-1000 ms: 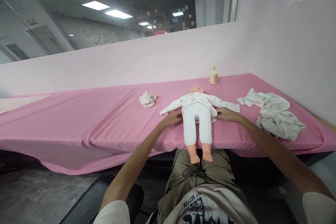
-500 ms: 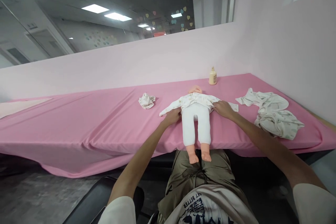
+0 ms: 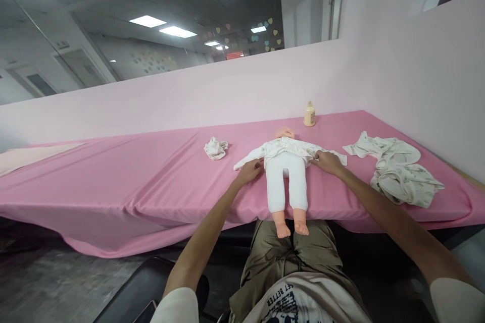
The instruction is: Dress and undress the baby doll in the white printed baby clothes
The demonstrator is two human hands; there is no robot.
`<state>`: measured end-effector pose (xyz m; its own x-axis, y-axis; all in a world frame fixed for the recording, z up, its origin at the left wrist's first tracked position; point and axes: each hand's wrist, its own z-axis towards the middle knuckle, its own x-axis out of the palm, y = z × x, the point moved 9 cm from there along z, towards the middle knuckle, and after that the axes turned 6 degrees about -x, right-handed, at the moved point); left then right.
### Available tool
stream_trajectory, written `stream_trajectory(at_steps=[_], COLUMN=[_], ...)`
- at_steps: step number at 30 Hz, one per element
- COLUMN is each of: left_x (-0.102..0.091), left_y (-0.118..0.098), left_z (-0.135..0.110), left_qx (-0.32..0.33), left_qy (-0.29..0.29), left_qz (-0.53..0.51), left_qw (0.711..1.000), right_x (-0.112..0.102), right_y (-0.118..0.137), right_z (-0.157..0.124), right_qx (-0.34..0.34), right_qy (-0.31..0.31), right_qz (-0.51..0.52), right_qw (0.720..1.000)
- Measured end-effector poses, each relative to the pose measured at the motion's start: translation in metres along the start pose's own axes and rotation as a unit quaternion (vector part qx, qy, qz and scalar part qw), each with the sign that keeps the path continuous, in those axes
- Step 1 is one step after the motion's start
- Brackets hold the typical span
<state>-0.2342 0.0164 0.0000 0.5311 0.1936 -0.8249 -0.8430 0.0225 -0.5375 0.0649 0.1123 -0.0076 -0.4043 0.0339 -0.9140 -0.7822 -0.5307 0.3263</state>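
Note:
A baby doll [image 3: 286,181] lies on its back on the pink-covered table, its bare feet hanging over the front edge towards me. Its legs and lower body are white, and a white patterned baby top [image 3: 284,147] covers its chest, sleeves spread out to both sides. At the doll's left-hand side in the view, my left hand [image 3: 250,171] pinches the lower edge of the top. My right hand [image 3: 326,161] grips the top's other lower corner, fingers closed. Both sets of fingertips are partly hidden by cloth.
A crumpled white cloth [image 3: 215,148] lies left of the doll. Behind it, near the wall, stands a cream pump bottle [image 3: 309,114]. More patterned baby clothes [image 3: 401,169] are heaped at the right. The pink tablecloth [image 3: 162,171] hangs over the front edge; a black chair [image 3: 140,287] is at lower left.
The top's lower edge has shifted slightly under my hands, which stay on either side of the doll. The whole view has moved a little; the other things have not moved.

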Motion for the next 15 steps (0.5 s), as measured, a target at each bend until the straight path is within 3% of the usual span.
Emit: stream_trajectory(at_steps=[2,5,8,12,15], left_x=[-0.016,-0.054,-0.088,-0.099,-0.095], left_y=[0.015,0.051,0.091,0.125,0.137], left_z=[0.000,0.000,-0.005,-0.006,0.002], left_qx=[-0.023,-0.090,-0.181,-0.247,-0.263], left_qy=[-0.040,-0.161,-0.273,-0.290,-0.248], left_qz=[-0.055,-0.096,-0.016,0.078,0.119], left_qw=[0.997,0.978,0.945,0.921,0.925], right_x=[-0.002,-0.008,-0.014,-0.016,-0.013], right_y=[-0.006,-0.014,-0.015,-0.004,0.001], right_z=[-0.002,-0.005,-0.006,-0.006,-0.007], right_qx=[0.012,0.037,0.054,0.039,0.022], right_qy=[-0.002,-0.030,-0.064,-0.072,-0.057], right_qz=[0.084,0.168,0.193,0.193,0.171], right_qw=[0.996,0.985,0.978,0.978,0.983])
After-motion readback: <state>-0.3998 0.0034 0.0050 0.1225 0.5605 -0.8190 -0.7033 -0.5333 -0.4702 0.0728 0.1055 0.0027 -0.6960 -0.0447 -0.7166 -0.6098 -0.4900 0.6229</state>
